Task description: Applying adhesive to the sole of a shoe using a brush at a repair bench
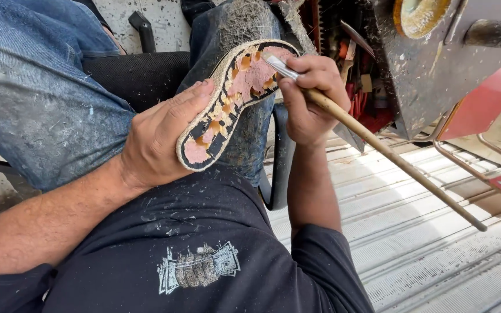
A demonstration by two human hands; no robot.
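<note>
The left hand (pixel 160 136) grips the shoe sole (pixel 233 98) by its edge, propped underside-up against the knee so it faces the brush (pixel 372 139), which the right hand (pixel 308 98) pinches pencil-like, bristles on the toe.

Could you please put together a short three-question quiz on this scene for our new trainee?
1. True or false: the brush is in the left hand.
2. Which hand steadies the shoe sole?
3. The brush tip touches the sole's: A) upper end B) lower end C) outer rim only

Key:
1. False; the right hand holds it.
2. The left hand.
3. A.
</note>
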